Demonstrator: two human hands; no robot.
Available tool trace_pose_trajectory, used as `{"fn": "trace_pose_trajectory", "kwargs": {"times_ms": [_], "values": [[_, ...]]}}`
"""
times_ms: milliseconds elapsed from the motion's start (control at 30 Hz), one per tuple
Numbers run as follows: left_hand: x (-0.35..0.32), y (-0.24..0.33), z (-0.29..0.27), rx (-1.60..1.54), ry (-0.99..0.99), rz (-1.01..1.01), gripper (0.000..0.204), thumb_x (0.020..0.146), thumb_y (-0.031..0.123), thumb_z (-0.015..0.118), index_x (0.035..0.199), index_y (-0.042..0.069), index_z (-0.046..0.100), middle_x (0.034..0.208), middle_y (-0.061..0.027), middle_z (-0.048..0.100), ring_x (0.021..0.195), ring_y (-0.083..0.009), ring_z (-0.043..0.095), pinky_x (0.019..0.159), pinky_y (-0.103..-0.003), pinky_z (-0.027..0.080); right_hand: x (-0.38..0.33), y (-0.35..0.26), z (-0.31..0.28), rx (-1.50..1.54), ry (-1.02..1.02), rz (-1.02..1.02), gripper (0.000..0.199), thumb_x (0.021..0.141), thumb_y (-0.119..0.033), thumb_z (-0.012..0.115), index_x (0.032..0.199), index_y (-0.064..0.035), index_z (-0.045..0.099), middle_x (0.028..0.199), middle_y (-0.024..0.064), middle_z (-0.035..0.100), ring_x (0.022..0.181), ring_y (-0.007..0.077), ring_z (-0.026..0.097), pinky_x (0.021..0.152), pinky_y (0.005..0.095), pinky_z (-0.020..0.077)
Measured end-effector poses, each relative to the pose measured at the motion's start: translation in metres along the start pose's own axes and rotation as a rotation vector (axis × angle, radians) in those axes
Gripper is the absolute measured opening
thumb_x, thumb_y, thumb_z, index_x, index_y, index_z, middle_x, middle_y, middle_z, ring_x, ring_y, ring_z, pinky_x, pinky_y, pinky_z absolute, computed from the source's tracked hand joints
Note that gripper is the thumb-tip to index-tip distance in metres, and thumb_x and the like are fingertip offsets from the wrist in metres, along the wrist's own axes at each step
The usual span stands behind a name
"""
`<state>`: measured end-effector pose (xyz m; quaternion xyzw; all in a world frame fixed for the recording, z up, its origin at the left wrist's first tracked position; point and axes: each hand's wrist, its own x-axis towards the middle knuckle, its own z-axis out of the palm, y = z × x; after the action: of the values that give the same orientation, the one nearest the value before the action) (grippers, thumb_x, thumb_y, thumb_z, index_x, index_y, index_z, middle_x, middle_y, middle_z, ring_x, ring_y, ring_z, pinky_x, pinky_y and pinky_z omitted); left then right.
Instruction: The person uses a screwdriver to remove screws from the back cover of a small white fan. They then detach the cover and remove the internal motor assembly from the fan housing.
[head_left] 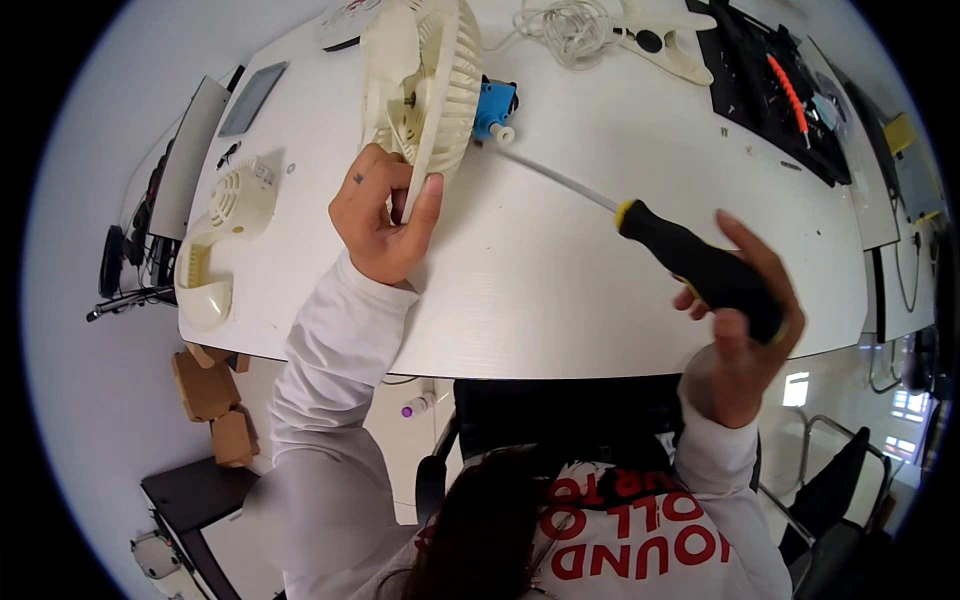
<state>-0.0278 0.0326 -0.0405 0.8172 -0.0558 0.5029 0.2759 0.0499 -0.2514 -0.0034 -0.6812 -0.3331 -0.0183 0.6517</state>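
Note:
My left hand [383,215] is closed on the lower rim of a cream plastic fan housing [455,90] with a slatted grille, tilted up on its edge. A blue motor unit [493,105] with a small white knob [503,134] shows just right of the housing. The screwdriver [705,255], black and yellow with a long metal shaft, lies across my right hand [750,310], its handle against the palm and the fingers loosely around it. Its tip points left toward the motor unit; whether it touches anything cannot be made out.
Left on the white table [540,290] are a cream fan casing with a curved stand [235,205] and a grey flat tray [253,98]. A coiled white cable [570,35] and a cream clip-shaped base [665,45] lie at the back. A black tray [775,90] with an orange tool sits back right.

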Motion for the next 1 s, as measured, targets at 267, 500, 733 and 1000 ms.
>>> {"fn": "trace_pose_trajectory", "kwargs": {"times_ms": [267,500,733,1000], "values": [[0.0,0.002,0.003,0.016,-0.012,-0.001,0.016,0.072,0.003,0.066,0.066,0.003,0.051,0.061,-0.0021,0.044,0.049,-0.0099,0.032,0.044,-0.024,0.022,-0.026,0.024,0.022,-0.19,-0.094,-0.075,0.047,0.064,-0.003,0.076,0.109,-0.0065,0.059,0.084,0.0122,0.064,0.069,0.0217,0.063,0.062,0.0271,0.0496],[-0.002,0.003,0.004,-0.006,-0.011,-0.01,0.016,0.073,0.003,0.065,0.068,0.003,0.05,0.062,-0.0024,0.044,0.051,-0.01,0.032,0.045,-0.024,0.023,-0.023,0.03,0.03,-0.224,-0.092,-0.135,0.05,0.061,-0.004,0.079,0.107,-0.0069,0.061,0.082,0.0105,0.063,0.068,0.0203,0.063,0.059,0.0263,0.0499],[-0.002,0.005,0.002,-0.006,-0.042,-0.042,0.014,0.076,0.003,0.063,0.069,0.002,0.05,0.064,-0.0024,0.042,0.055,-0.0108,0.033,0.05,-0.024,0.025,-0.022,0.032,0.031,-0.227,-0.082,-0.129,0.05,0.061,-0.004,0.079,0.108,-0.0069,0.061,0.084,0.0114,0.063,0.07,0.0211,0.063,0.06,0.0274,0.0508],[-0.001,0.004,0.002,-0.053,-0.037,-0.031,0.015,0.074,0.003,0.065,0.069,0.003,0.05,0.064,-0.0026,0.043,0.052,-0.0096,0.032,0.046,-0.023,0.024,-0.024,0.038,0.037,-0.285,-0.184,-0.321,0.049,0.062,-0.014,0.08,0.107,-0.0135,0.061,0.088,0.0091,0.059,0.068,0.0197,0.062,0.057,0.0258,0.0504]]}}
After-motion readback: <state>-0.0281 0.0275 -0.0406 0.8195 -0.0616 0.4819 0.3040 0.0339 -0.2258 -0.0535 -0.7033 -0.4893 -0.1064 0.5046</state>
